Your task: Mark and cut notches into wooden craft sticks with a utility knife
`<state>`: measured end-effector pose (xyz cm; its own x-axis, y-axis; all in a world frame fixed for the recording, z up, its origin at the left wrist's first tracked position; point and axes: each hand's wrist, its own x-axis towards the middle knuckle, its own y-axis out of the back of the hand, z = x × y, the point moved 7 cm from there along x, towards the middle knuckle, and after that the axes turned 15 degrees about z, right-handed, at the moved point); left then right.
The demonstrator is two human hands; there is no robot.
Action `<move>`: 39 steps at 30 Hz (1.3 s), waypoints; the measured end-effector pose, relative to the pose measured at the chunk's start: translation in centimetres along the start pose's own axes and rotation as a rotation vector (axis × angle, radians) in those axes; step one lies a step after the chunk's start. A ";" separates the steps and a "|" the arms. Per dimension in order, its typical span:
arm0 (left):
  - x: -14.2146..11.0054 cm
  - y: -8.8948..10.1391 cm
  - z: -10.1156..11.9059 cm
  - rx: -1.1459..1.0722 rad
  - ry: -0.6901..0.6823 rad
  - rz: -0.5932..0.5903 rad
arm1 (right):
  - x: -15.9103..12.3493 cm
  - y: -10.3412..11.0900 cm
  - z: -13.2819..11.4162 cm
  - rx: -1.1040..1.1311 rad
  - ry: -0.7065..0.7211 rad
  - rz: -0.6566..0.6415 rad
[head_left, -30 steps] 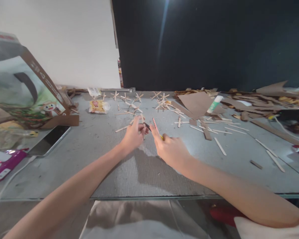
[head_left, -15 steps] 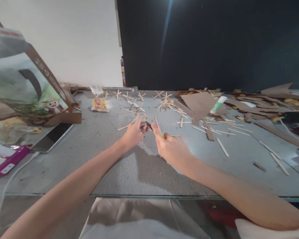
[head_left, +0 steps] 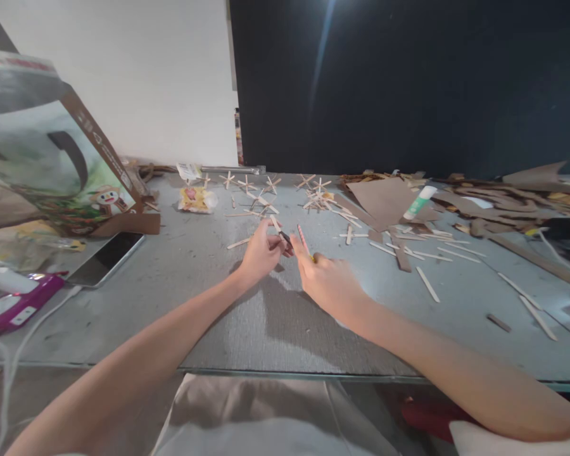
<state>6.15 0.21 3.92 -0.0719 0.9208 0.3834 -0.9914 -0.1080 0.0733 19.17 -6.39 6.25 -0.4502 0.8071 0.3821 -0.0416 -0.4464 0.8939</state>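
Note:
My left hand is closed, its fingers pinching a pale wooden craft stick that points up and away. My right hand is wrapped round a slim tool with a dark tip; its exact kind is not clear. The dark tip meets the craft stick close to my left fingers. A thin pink-and-white striped stick rises beside my right index finger, with a bit of yellow below it. Both hands are just above the grey table. Beyond them are star-shaped pieces of crossed craft sticks.
Loose craft sticks, cardboard and a glue stick lie to the right. At left are a phone, a purple device with a white cable, and a printed box. A small snack-like packet lies further back.
The craft stick in my left hand now tilts and shows more plainly against the dark tip. My left hand has turned slightly and come closer to my right. The view has shifted slightly.

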 end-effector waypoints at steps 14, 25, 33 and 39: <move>0.0 0.1 -0.7 0.029 0.006 0.017 | 0.1 -0.4 -0.1 0.021 -0.015 0.002; 0.0 0.5 0.8 0.070 -0.088 0.057 | 0.0 0.5 -0.5 -0.008 0.003 0.028; 0.1 0.2 0.6 -0.056 -0.016 0.065 | 0.2 0.6 -0.5 -0.026 0.023 0.046; 0.1 0.5 1.3 0.110 -0.114 0.055 | 0.1 0.8 -0.6 -0.033 0.028 0.063</move>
<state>5.76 -0.26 5.21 -0.1067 0.8644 0.4914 -0.9680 -0.2031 0.1472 18.58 -6.92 6.86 -0.4774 0.7659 0.4307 -0.0417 -0.5094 0.8595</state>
